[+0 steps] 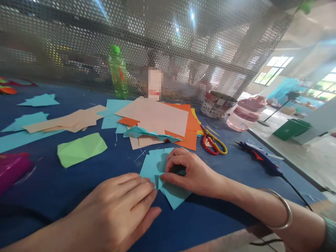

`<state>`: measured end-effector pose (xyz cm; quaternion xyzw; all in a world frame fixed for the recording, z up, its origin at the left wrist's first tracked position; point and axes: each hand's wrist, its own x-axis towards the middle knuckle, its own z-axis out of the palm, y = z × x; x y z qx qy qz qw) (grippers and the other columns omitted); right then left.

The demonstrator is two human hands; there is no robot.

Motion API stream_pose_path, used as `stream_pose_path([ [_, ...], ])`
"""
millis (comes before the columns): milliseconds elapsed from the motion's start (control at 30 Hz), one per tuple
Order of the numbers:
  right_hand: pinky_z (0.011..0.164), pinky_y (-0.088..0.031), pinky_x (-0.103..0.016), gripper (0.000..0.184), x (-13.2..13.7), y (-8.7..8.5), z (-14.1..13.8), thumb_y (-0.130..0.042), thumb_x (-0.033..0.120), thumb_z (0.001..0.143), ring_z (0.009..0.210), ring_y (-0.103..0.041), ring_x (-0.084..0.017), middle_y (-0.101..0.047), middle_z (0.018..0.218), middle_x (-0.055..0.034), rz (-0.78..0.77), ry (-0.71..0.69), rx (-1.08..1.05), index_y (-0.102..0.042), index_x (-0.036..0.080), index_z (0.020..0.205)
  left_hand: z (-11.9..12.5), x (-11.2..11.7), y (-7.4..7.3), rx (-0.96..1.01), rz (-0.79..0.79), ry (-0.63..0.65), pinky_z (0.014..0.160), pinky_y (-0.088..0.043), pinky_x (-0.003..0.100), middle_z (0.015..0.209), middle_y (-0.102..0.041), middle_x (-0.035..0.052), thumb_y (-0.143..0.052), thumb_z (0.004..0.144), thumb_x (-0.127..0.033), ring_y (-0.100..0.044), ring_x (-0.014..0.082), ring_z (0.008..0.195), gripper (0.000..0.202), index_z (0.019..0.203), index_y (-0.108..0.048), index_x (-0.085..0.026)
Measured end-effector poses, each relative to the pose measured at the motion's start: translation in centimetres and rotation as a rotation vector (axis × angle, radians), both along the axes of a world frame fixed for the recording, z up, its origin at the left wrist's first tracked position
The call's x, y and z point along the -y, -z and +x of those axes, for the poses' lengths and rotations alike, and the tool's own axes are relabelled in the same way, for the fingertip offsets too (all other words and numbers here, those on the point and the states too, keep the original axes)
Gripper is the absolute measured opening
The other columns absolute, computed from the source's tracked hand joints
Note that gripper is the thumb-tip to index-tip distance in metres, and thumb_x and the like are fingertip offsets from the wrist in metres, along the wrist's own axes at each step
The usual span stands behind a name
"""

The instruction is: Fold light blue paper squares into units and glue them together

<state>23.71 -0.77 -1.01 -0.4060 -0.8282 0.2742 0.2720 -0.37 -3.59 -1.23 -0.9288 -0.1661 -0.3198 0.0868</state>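
A dark blue work table [223, 224] is positioned against a perforated metal screen [157, 35], and a green waste bin [291, 128] is visible on the floor beyond the table's right edge. A loose pile of peach and orange card sheets [160, 120] is placed at the table's centre, with a crumpled strip of teal paper [149, 133] lying across its front. Peach paper offcuts [70, 120] and teal paper offcuts [39, 100] are spread to the left. A folded lime-green paper [81, 149] lies nearer the operator, and a magenta object [12, 171] is partly visible at the left edge.

The teal paper sheets [160, 171] are located on the table, in front of the pile and between both hands. The left hand [112, 210] is laid nearly flat, with its fingers [139, 185] held together and their tips touching the sheets' left side. The right hand [194, 171] is arched over the sheets, with its curved fingers [178, 154] held close together and resting on top. Whether the paper is pinched by the right hand cannot be determined.

A blue hot glue gun [258, 159] lies to the right, just beyond the right hand. Red-and-yellow-handled scissors [212, 145] lie beside the pile. A metal bangle [285, 210] is worn on the right wrist.
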Motion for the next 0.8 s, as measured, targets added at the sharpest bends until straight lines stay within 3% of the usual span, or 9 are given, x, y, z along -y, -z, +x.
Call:
stream_pose_path([
  [167,0.083,-0.048,-0.030,0.016,0.30,-0.15,-0.38,-0.082,0.022,0.089,0.086,-0.062,-0.016,-0.067,0.089,-0.0012,-0.008,0.050,0.057,-0.070,0.017,0.078,0.08,-0.18,-0.39,0.033,-0.089,0.011,0.067,-0.057,0.031,0.088,-0.078,0.0033,-0.046,0.108,-0.017,-0.072,0.0178,0.075,0.030,0.094,-0.072,-0.018],
  [567,0.080,-0.045,-0.030,0.021,0.72,-0.21,-0.85,-0.081,0.019,0.088,0.082,-0.059,-0.015,-0.064,0.086,-0.0010,0.015,0.102,0.099,-0.065,0.017,0.075,-0.29,-0.37,-0.38,0.058,-0.209,-0.011,0.066,-0.056,0.025,0.092,-0.079,0.0011,-0.045,0.110,-0.020,-0.073,0.0135,0.075,0.032,0.091,-0.070,-0.022],
  [800,0.080,-0.045,-0.030,0.018,0.65,-0.20,-0.84,-0.082,0.017,0.086,0.083,-0.060,-0.015,-0.064,0.087,-0.0010,0.028,0.099,0.090,-0.066,0.017,0.077,-0.41,-0.75,0.22,0.017,-0.171,-0.031,0.081,-0.058,0.024,0.105,-0.078,0.0027,-0.046,0.111,-0.025,-0.074,0.0148,0.091,0.022,0.121,-0.065,-0.020],
])
